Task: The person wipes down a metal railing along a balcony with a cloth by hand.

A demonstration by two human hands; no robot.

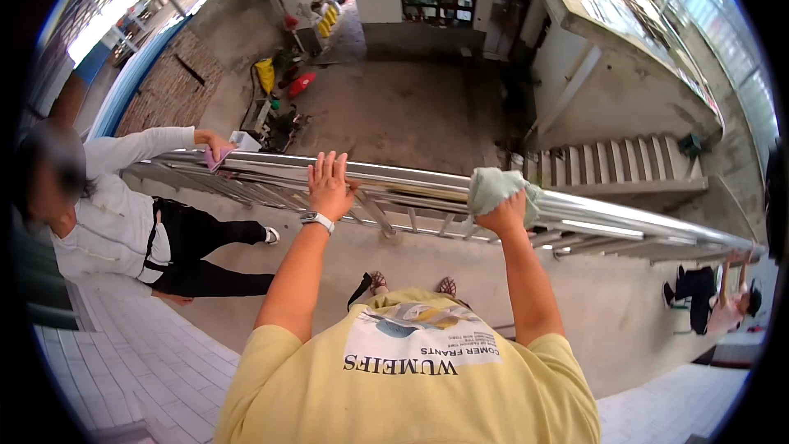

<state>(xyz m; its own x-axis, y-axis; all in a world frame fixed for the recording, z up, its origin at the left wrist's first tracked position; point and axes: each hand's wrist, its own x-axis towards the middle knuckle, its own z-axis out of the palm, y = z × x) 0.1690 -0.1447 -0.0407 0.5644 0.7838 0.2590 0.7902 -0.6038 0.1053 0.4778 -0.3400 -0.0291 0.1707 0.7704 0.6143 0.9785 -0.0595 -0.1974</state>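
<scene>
Fingers of my right hand (505,215) grip green cloth (496,187) against rail (411,174), its long axis roughly ten to four o'clock; left hand (330,191), fingers extended, touches rail at cloth's nine.

The walkway (608,304) is evenly lit by soft daylight, washed out at ten o'clock; the courtyard (403,119) at twelve is left dimmer. Glare is caught by the railing (608,211) at three. Edges are curved and blackened; a person's head (51,173) is blurred at nine.
</scene>
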